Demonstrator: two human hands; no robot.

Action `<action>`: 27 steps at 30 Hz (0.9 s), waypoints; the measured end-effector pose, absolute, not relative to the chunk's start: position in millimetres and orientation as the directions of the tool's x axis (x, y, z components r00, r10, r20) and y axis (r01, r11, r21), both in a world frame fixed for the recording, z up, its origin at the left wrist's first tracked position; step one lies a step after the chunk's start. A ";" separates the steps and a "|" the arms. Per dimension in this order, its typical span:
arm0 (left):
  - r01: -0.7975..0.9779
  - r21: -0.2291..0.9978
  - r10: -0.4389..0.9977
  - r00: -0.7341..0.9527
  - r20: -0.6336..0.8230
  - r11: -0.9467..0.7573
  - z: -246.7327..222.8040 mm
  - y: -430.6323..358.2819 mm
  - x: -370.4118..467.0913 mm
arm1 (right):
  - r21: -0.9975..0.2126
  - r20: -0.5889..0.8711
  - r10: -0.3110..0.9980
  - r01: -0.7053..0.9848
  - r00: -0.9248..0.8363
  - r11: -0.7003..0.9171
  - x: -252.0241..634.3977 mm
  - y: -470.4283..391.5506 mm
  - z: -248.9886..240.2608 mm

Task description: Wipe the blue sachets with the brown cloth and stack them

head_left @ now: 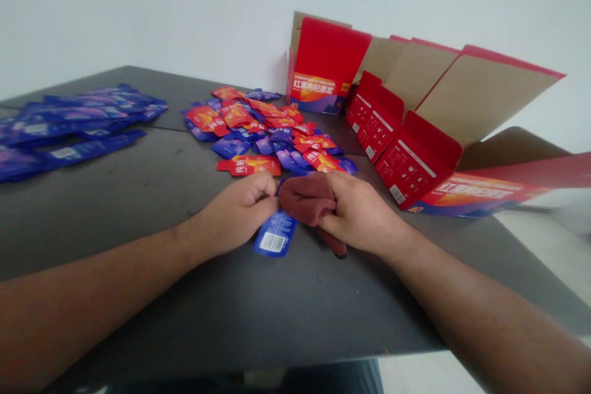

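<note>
Near the middle of the dark table, my left hand (247, 209) pinches the upper end of a blue sachet (276, 235). The barcode side of that sachet faces up. A folded brown cloth (305, 197) is bunched in my right hand (360, 212), pressed close against the sachet's top and hiding part of it. One end of the cloth hangs down toward the table. Just beyond my hands lies a loose heap of red and blue sachets (263, 123), with a red sachet (252, 165) at its near edge.
Several red cardboard boxes with flaps up stand along the right, among them a far box (318, 89) and a near box (410, 163). More blue sachets (87, 114) are stacked at the left. The dark table (221, 314) has its front edge close to me.
</note>
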State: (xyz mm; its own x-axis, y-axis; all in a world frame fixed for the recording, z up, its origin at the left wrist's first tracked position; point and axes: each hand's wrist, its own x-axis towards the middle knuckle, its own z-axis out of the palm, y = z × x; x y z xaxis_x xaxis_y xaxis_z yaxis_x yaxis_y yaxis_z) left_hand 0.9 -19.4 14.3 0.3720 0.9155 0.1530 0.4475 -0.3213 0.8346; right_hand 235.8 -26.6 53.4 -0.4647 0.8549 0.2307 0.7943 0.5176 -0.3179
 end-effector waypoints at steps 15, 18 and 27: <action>0.438 0.847 0.925 0.351 0.149 -0.302 16.8 -18.7 2.6 | -0.176 0.262 0.820 0.811 -0.508 0.558 233.8 -34.2 51.0; 0.438 0.848 0.926 0.348 0.145 -0.297 16.5 -18.5 2.5 | -0.185 0.244 0.811 0.796 -0.531 0.577 233.2 -34.9 50.3; 0.439 0.848 0.925 0.351 0.143 -0.298 14.8 -18.2 1.7 | -0.174 0.280 0.835 0.830 -0.474 0.530 234.9 -32.0 50.5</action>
State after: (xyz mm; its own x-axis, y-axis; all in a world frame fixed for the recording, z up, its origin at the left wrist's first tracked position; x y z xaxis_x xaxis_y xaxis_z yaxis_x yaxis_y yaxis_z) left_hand 1.7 -18.2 14.8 0.3507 0.9255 0.1432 0.4389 -0.2975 0.8478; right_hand 234.9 -32.0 50.5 -0.4738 0.8349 0.2802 0.8301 0.5296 -0.1743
